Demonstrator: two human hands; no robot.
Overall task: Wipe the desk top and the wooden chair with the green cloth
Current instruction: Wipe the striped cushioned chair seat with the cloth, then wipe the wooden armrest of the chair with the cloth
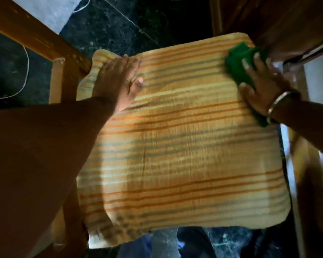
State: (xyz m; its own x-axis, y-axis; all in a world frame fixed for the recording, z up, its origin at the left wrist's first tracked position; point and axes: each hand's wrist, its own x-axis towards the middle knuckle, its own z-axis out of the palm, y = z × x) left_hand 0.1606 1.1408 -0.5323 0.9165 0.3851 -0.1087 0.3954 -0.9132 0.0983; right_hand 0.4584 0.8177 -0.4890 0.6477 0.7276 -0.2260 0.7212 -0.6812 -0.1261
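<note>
1. Striped orange, cream and grey fabric, a cushion (183, 138), fills the middle of the view, lying on the seat of a wooden chair (63, 86).
2. Nearest the camera, below the cushion's front edge, a strip of dark speckled floor (227, 241) shows.
3. Both forearms reach in from the sides; the right wrist wears a metal bangle (280, 103).
4. Left hand (117, 81) lies flat and released, palm down, on the cushion's far left part, grasping nothing.
5. Right hand (263, 84) presses a bunched green cloth (241, 62) onto the cushion's far right corner, fingers spread over it.
6. Beyond, a white cord (24, 75) trails over the floor left of the chair frame, and dark wood furniture (287, 27) stands at the far right.
</note>
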